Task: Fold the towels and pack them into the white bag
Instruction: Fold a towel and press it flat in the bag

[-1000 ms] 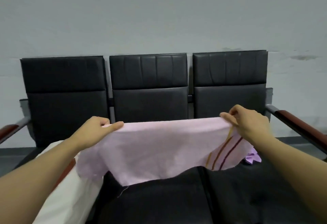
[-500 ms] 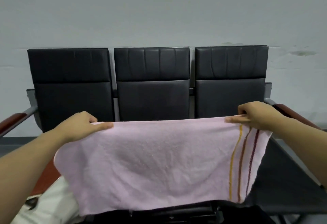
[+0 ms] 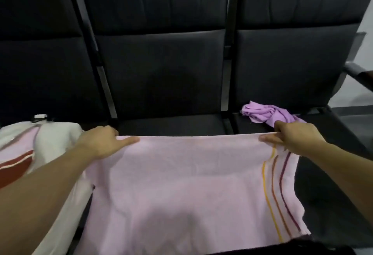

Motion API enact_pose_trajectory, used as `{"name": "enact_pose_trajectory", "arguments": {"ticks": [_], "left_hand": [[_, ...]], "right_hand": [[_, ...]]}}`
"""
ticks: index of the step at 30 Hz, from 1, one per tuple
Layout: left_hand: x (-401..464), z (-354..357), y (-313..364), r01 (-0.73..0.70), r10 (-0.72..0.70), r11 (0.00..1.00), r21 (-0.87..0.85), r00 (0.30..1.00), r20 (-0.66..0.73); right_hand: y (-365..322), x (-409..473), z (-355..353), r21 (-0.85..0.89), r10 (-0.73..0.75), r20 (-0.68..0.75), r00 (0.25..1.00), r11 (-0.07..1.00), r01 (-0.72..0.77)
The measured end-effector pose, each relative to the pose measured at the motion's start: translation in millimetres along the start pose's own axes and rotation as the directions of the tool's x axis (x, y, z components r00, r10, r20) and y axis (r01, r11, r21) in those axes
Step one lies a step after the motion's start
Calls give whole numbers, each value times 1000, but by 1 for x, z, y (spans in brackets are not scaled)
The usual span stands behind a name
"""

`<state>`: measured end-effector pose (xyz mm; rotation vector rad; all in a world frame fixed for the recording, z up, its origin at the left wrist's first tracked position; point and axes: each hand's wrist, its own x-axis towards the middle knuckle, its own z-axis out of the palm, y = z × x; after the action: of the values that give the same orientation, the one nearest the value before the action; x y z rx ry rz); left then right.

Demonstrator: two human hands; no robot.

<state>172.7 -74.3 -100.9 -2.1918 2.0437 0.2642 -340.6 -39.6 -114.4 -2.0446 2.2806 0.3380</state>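
A person holds a pale pink towel (image 3: 191,190) stretched over the middle seat of a black three-seat bench (image 3: 161,77); the left hand (image 3: 101,143) pinches its far edge at 9 o'clock, thumb laid along the hem; the right hand (image 3: 292,137) pinches the same edge at 3 o'clock, just above the yellow, brown and maroon stripes (image 3: 278,194); the cloth hangs toward the camera; the white bag (image 3: 58,139), marked in red, lies on the left seat at 9 o'clock, touching the left forearm; a crumpled purple towel (image 3: 264,113) sits on the right seat at 2 o'clock, just beyond the right hand.
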Motion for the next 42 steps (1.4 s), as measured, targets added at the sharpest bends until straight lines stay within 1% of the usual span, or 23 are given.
{"name": "enact_pose_trajectory", "arguments": {"ticks": [4, 7, 10, 13, 16, 18, 20, 22, 23, 24, 25, 26, 27, 28, 30, 32, 33, 35, 37, 39, 42], "left_hand": [[65, 43, 18, 22, -24, 998, 67, 999, 35], [104, 70, 28, 38, -38, 996, 77, 999, 2], [125, 98, 39, 64, -61, 998, 20, 991, -116], [118, 122, 59, 39, -53, 996, -76, 978, -202], [91, 136, 88, -5, -36, 979, -205, 979, -198], [60, 145, 109, -9, -45, 955, -297, 984, -174], [19, 156, 128, -36, -25, 935, -354, 986, -166], [-27, 168, 144, -69, 22, 926, -371, 991, -130], [-49, 174, 151, -88, 59, 923, -375, 994, -88], [-68, 180, 159, -111, 98, 919, -379, 994, -54], [-85, 185, 168, -136, 131, 911, -389, 991, -38], [-100, 188, 179, -169, 163, 898, -407, 985, -48], [-111, 191, 193, -191, 182, 879, -437, 981, -63], [-119, 193, 207, -208, 197, 860, -466, 978, -73], [-130, 193, 238, -231, 244, 838, -495, 969, -39], [-137, 193, 268, -258, 301, 791, -555, 954, -15], [-141, 191, 283, -250, 322, 751, -611, 947, 9], [-144, 187, 313, -194, 365, 694, -694, 925, 107], [-143, 182, 341, -150, 394, 693, -705, 898, 196], [-138, 183, 366, -140, 397, 698, -703, 892, 216], [-122, 186, 400, -165, 396, 723, -670, 895, 207]], "right_hand": [[0, 56, 49, -30, 12, 17, 1000, 999, -12], [-1, 89, 75, -48, 9, -33, 999, 999, -11], [0, 109, 100, -13, -19, -190, 982, 1000, 17], [-2, 107, 123, 56, -52, -258, 965, 996, 68], [-16, 88, 135, 169, -81, -365, 928, 974, 151], [-34, 69, 136, 234, -121, -386, 915, 946, 224], [-48, 43, 135, 262, -185, -350, 918, 922, 286], [-51, 19, 140, 259, -204, -287, 936, 924, 281], [-48, 7, 143, 287, -163, -248, 955, 929, 233], [-45, -4, 146, 351, -75, -196, 978, 926, 141], [-41, -15, 147, 453, 46, -139, 989, 891, 22], [-36, -25, 146, 569, 172, -76, 982, 816, -99], [-30, -33, 145, 668, 274, 5, 962, 714, -207], [-25, -40, 142, 734, 341, 88, 936, 613, -292], [-11, -45, 138, 796, 406, 204, 891, 461, -392], [0, -46, 135, 823, 428, 257, 866, 372, -428], [4, -47, 135, 832, 425, 269, 864, 348, -431], [8, -49, 136, 841, 396, 278, 875, 339, -421], [11, -50, 139, 842, 363, 271, 891, 360, -402], [16, -47, 145, 839, 338, 265, 903, 380, -389], [27, -28, 152, 836, 332, 257, 908, 395, -381]]}}
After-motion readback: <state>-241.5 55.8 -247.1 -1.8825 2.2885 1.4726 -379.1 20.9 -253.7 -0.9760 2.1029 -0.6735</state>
